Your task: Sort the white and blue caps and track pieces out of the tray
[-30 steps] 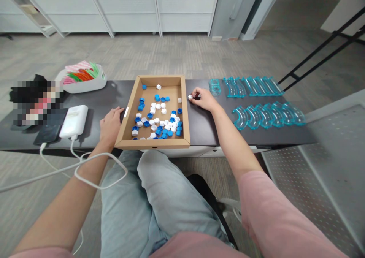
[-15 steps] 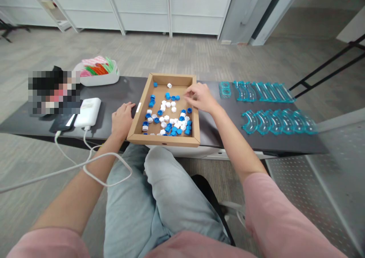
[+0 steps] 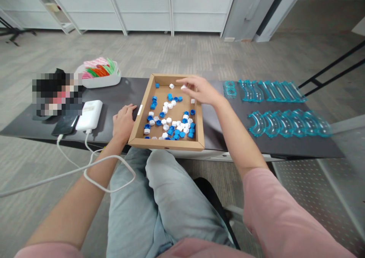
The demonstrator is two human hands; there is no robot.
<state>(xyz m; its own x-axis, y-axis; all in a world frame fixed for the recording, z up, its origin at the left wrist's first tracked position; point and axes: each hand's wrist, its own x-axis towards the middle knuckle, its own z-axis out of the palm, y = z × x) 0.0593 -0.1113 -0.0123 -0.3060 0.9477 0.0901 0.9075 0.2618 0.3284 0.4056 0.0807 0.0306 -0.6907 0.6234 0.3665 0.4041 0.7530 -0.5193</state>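
The right hand [image 3: 182, 86] is positioned over the upper right corner of the cardboard box [image 3: 168, 145]. Its thumb and fingers pinch a white piece [image 3: 184, 87]; the index finger extends past it. The left hand [image 3: 123, 123] rests on the counter [image 3: 212, 127], just beside the box's left wall, fingers slightly spread and holding nothing. Blue pieces [image 3: 175, 137] and other white pieces [image 3: 169, 120] lie inside the box, most densely near its front right corner. Teal transparent parts [image 3: 272, 124] stand in rows to the right; a white basket [image 3: 101, 83] is at the left.
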